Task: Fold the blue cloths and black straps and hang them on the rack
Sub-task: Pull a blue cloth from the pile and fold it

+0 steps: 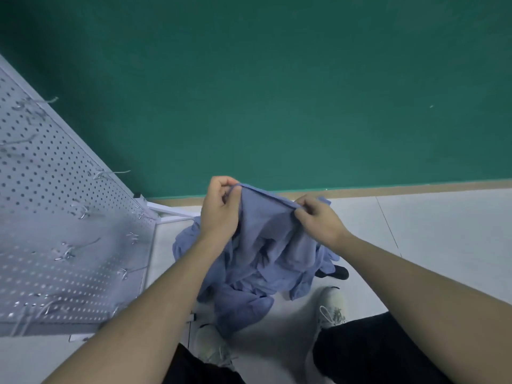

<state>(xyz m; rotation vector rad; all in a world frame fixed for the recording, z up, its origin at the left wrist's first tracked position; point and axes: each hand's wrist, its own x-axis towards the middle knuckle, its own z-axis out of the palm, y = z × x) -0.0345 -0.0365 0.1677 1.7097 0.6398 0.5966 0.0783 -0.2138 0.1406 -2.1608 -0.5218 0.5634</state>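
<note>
Blue cloth (266, 231) hangs pinched between left hand (220, 209) and right hand (318, 220).

Single head-worn wide-angle view, looking steeply down and forward, close over the floor (415, 245), facing the green wall (277, 92)

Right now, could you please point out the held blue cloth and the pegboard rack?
blue cloth (266, 231): head view, hanging middle below the hem.
pegboard rack (50, 195): head view, perforated panel.
</note>
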